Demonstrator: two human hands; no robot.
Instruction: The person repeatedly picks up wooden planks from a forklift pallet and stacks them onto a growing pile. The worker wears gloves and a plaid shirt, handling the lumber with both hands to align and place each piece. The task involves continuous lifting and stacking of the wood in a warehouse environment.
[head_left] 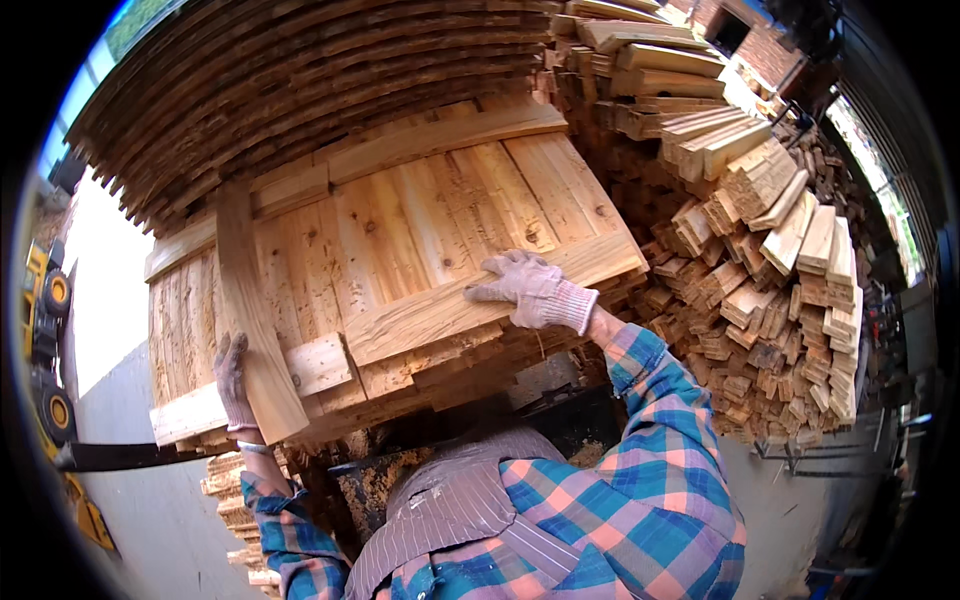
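My left hand (232, 384), in a work glove, is closed at the left edge of a loose wooden plank (250, 310). That plank runs front to back across a panel of side-by-side boards (400, 230) and juts past its near edge. My right hand (527, 288), also gloved, lies with fingers spread on a long batten (430, 312) along the panel's near edge. A shorter pale batten piece (320, 366) lies between that batten and the loose plank. Another batten (450, 140) runs along the far edge.
Behind the panel rises a tall stack of wooden panels (330, 80). Cut planks (770, 290) are heaped at the right, beside the panel. More wood (236, 510) is piled at the lower left. A yellow wheeled machine (55, 340) stands at the far left.
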